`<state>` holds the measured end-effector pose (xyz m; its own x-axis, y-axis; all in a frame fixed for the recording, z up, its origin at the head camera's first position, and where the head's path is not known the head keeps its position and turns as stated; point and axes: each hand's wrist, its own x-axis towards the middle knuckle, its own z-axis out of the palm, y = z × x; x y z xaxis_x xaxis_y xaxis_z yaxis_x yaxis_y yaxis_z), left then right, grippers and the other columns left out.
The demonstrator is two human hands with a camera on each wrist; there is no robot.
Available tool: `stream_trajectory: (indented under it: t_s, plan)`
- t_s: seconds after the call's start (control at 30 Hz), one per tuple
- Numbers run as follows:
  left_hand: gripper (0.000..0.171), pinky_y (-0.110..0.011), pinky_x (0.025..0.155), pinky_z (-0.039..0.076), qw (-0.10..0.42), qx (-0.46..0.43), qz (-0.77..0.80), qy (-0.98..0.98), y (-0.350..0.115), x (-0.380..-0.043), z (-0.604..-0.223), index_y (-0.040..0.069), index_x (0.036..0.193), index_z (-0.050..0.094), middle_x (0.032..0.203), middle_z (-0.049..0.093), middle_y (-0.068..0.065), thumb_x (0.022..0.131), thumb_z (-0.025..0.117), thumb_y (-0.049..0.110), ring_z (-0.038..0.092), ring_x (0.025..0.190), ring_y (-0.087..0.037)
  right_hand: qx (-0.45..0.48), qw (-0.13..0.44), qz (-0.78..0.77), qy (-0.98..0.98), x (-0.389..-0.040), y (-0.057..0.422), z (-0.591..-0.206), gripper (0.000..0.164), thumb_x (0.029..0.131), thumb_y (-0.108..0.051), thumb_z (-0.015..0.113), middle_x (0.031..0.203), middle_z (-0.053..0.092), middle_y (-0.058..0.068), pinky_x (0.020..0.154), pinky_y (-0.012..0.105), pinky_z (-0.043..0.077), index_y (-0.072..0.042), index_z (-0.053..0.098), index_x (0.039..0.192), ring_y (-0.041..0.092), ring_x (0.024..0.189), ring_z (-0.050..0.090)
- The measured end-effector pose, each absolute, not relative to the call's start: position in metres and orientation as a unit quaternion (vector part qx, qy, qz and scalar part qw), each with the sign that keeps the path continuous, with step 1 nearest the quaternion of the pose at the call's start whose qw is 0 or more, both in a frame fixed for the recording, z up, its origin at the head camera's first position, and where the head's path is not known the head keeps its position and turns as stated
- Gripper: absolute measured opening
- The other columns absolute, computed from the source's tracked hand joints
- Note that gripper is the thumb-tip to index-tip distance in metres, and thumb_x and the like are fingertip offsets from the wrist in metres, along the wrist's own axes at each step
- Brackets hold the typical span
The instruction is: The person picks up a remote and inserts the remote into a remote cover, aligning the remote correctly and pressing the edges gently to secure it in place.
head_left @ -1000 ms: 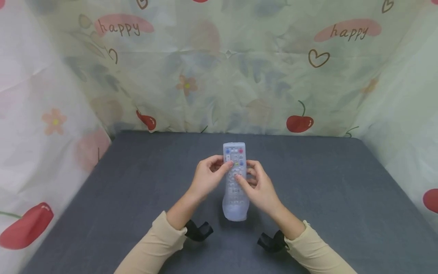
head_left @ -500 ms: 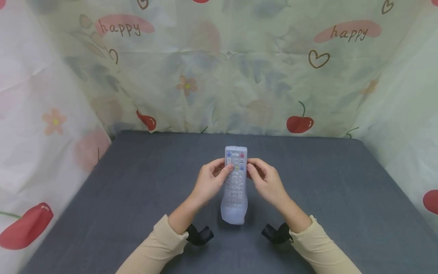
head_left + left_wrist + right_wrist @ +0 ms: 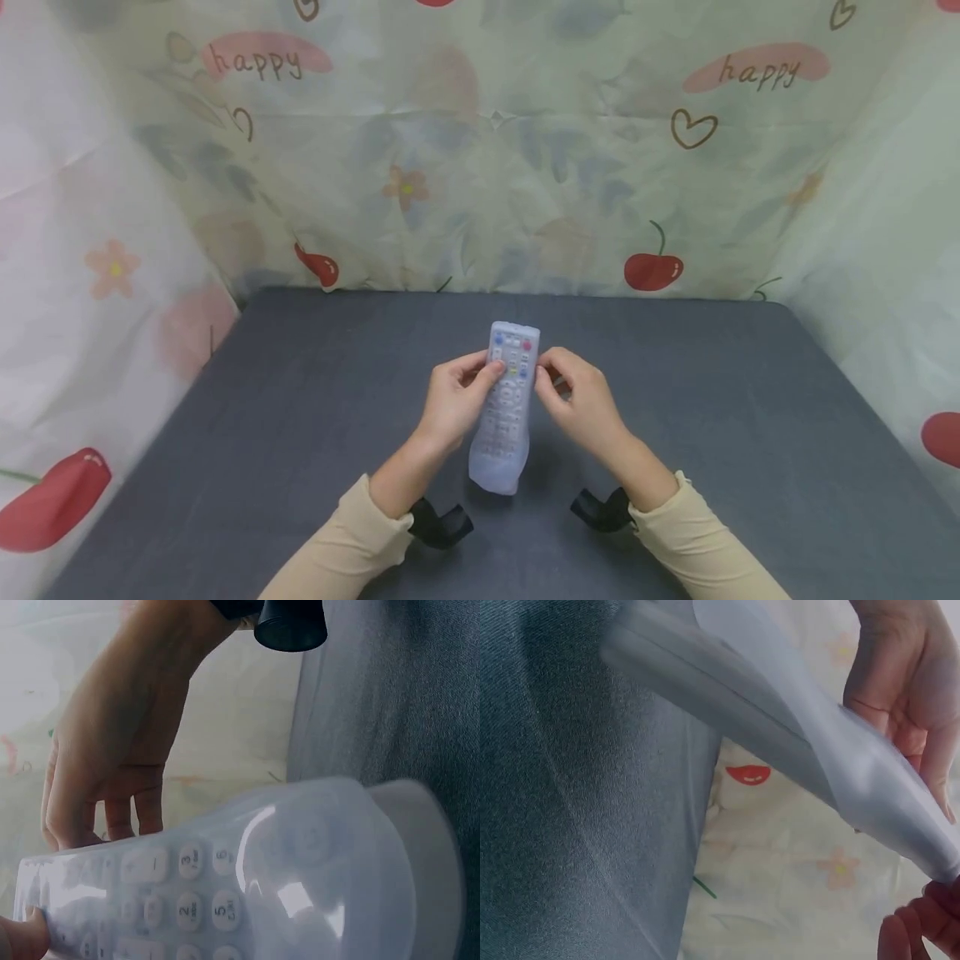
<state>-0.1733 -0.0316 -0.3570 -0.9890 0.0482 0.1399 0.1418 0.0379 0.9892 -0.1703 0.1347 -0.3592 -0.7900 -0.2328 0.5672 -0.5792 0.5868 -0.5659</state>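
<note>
In the head view a remote control (image 3: 504, 400) in a translucent cover stands tilted above the table. My left hand (image 3: 453, 400) grips its upper left side, the thumb lying on the buttons. At the upper right edge, the thumb and forefinger of my right hand (image 3: 581, 396) pinch the cover. The clear cover (image 3: 300, 862) bulges loosely over the lower end in the left wrist view, number buttons showing through. From below, the right wrist view shows the grey remote body (image 3: 712, 697) jutting out of the cover (image 3: 870, 780) at the lower end. The left palm is behind.
A dark grey table (image 3: 712, 433) spreads under the hands. Patterned curtains (image 3: 495, 200) with cherries and flowers hang at the back and both sides. A black wrist mount (image 3: 442, 525) sits on the left wrist, another mount (image 3: 600, 510) on the right.
The right thumb has come off the front buttons and moved to the right edge. The remote has sunk slightly, and its lower end has swung left. The left hand keeps its grip.
</note>
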Motion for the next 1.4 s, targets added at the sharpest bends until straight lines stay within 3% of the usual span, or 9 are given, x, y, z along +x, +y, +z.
stream_trajectory:
  t_s: [0.3,0.53,0.8,0.97,1.13,1.4]
  plan:
    - [0.028,-0.022,0.06,0.051,0.049,-0.036,-0.721,-0.691,-0.028,-0.171,-0.355,-0.004,0.115,0.063,0.1,0.067,-0.027,0.09,0.06,0.007,0.059,0.066,-0.004,0.254,0.275,0.328,-0.867,-0.166,0.131,-0.359,0.006,0.083,-0.001,0.058,0.072,0.057,0.004,0.056,0.029,0.052,-0.005,0.06,0.081,0.011,0.062,0.053]
    - [0.028,-0.023,0.061,0.052,0.06,-0.034,-0.722,-0.688,-0.027,-0.17,-0.354,-0.004,0.115,0.064,0.102,0.067,-0.026,0.09,0.06,0.008,0.06,0.068,-0.005,0.26,0.306,0.285,-0.87,-0.166,0.131,-0.361,0.006,0.083,-0.002,0.06,0.068,0.055,0.002,0.055,0.024,0.049,-0.007,0.061,0.079,0.013,0.06,0.054]
    - [0.03,-0.022,0.06,0.051,0.059,-0.011,-0.719,-0.693,-0.025,-0.172,-0.356,-0.002,0.117,0.063,0.103,0.067,-0.025,0.091,0.06,0.01,0.059,0.068,-0.004,0.234,0.304,0.312,-0.869,-0.169,0.129,-0.366,0.009,0.087,-0.002,0.058,0.079,0.065,0.007,0.058,0.028,0.053,-0.002,0.067,0.09,0.013,0.066,0.061]
    - [0.028,-0.022,0.059,0.051,0.069,-0.016,-0.714,-0.696,-0.025,-0.175,-0.36,-0.003,0.115,0.064,0.101,0.067,-0.025,0.09,0.06,0.01,0.059,0.067,-0.005,0.21,0.253,0.38,-0.865,-0.164,0.124,-0.374,0.019,0.092,-0.006,0.054,0.088,0.068,0.01,0.062,0.028,0.053,-0.001,0.064,0.108,0.015,0.072,0.064]
    - [0.027,-0.022,0.061,0.052,0.09,-0.016,-0.714,-0.694,-0.024,-0.177,-0.361,-0.003,0.112,0.065,0.1,0.068,-0.024,0.089,0.062,0.011,0.062,0.07,-0.005,0.203,0.168,0.459,-0.848,-0.16,0.116,-0.381,0.039,0.093,-0.014,0.056,0.102,0.068,0.017,0.065,0.026,0.056,-0.001,0.046,0.129,0.023,0.08,0.069]
    - [0.031,-0.027,0.069,0.055,0.075,-0.056,-0.681,-0.726,-0.026,-0.177,-0.357,-0.003,0.115,0.063,0.105,0.068,-0.022,0.09,0.062,0.016,0.067,0.086,-0.019,0.192,0.141,0.546,-0.803,-0.168,0.118,-0.381,0.032,0.089,-0.006,0.061,0.094,0.068,0.026,0.061,0.027,0.056,0.003,0.047,0.116,0.03,0.073,0.07]
